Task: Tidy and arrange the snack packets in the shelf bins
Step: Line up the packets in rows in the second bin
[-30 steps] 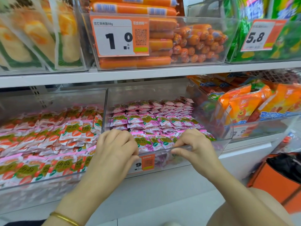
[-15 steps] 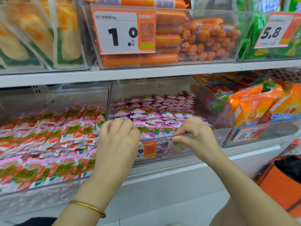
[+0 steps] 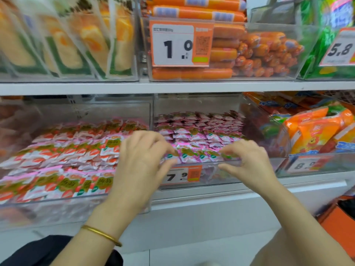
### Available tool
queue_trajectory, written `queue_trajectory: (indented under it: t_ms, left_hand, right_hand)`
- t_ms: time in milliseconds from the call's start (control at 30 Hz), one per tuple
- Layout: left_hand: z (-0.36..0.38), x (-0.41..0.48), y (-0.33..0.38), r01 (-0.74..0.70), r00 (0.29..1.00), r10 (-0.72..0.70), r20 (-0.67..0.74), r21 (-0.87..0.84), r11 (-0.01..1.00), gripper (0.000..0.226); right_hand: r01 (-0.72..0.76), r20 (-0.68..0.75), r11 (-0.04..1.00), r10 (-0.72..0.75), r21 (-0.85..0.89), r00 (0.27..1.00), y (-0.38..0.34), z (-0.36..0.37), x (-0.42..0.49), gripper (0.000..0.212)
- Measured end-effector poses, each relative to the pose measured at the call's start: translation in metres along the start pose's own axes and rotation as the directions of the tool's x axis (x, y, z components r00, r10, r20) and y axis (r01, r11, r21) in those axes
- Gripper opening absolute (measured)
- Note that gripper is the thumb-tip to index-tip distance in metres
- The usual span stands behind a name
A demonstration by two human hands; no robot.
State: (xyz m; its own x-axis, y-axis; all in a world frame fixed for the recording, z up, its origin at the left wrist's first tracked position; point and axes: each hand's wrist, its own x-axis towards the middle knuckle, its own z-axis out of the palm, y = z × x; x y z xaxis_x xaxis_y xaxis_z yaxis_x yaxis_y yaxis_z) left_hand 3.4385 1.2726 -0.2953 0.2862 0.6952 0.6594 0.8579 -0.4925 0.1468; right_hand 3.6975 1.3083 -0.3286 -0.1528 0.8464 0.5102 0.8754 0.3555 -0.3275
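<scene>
A clear middle bin point(image 3: 210, 176) on the lower shelf holds rows of small pink and purple snack packets point(image 3: 199, 135). It carries a 7.9 price tag point(image 3: 180, 175). My left hand point(image 3: 142, 162) grips the bin's front rim at its left end, fingers curled over the top and thumb on the front. My right hand point(image 3: 249, 162) pinches the same rim further right. To the left, a second clear bin point(image 3: 57, 208) holds red and white strawberry packets point(image 3: 67, 150) and stands further out than the middle one.
Right of the middle bin is a bin of orange snack bags point(image 3: 315, 131). The upper shelf point(image 3: 172, 87) carries bread packs point(image 3: 67, 45), a sausage bin point(image 3: 249, 52) and green packs point(image 3: 326, 45). An orange box point(image 3: 342, 223) stands on the floor at right.
Both hands have pushed the middle bin back into the shelf while holding its front rim. Its front now lies about level with the right bin.
</scene>
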Motion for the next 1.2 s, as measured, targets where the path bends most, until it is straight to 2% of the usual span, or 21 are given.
queue_trajectory:
  t_ms: [33, 100, 233, 333, 433, 633, 733, 833, 900, 1200]
  left_hand:
    - [-0.011, -0.005, -0.012, 0.032, 0.999, -0.033, -0.014, -0.019, 0.999, 0.022]
    - [-0.032, -0.020, -0.041, 0.110, 0.994, -0.111, -0.022, -0.040, 0.993, 0.023]
    - [-0.062, -0.059, -0.085, 0.250, 0.967, -0.244, 0.077, -0.076, 0.965, 0.030]
    - [-0.070, -0.084, -0.105, 0.248, 0.958, -0.234, 0.169, -0.071, 0.966, 0.028]
    - [-0.071, -0.104, -0.121, 0.229, 0.956, -0.215, 0.201, -0.051, 0.972, 0.023]
    - [-0.069, -0.112, -0.133, 0.220, 0.959, -0.187, 0.212, -0.142, 0.965, 0.020]
    - [-0.066, -0.113, -0.132, 0.216, 0.968, -0.189, 0.167, -0.167, 0.962, 0.018]
    - [-0.065, -0.113, -0.132, 0.227, 0.970, -0.207, 0.128, -0.169, 0.959, 0.018]
    - [-0.064, -0.110, -0.131, 0.246, 0.967, -0.230, 0.109, -0.165, 0.955, 0.009]
    - [-0.052, -0.086, -0.129, 0.292, 0.956, -0.295, 0.003, -0.155, 0.944, 0.004]
  right_hand:
    - [0.029, -0.070, 0.999, -0.031, -0.028, 0.997, -0.009, -0.003, -0.001, 0.021]
    - [0.130, -0.147, 0.991, -0.126, 0.022, 0.981, -0.041, -0.004, -0.002, 0.021]
    - [0.408, -0.060, 0.904, -0.404, 0.129, 0.913, -0.126, 0.028, -0.005, 0.019]
    - [0.536, -0.019, 0.844, -0.536, -0.001, 0.844, -0.180, 0.059, -0.008, 0.023]
    - [0.536, 0.052, 0.840, -0.533, -0.087, 0.844, -0.206, 0.080, -0.004, 0.021]
    - [0.484, 0.122, 0.868, -0.495, 0.108, 0.861, -0.210, 0.096, -0.004, 0.025]
    - [0.441, 0.109, 0.869, -0.472, 0.226, 0.875, -0.208, 0.096, -0.004, 0.023]
    - [0.450, 0.054, 0.865, -0.471, 0.221, 0.880, -0.209, 0.096, -0.004, 0.022]
    - [0.448, 0.034, 0.865, -0.467, 0.227, 0.884, -0.209, 0.097, -0.002, 0.024]
    - [0.404, 0.029, 0.877, -0.425, 0.259, 0.905, -0.201, 0.097, 0.028, 0.025]
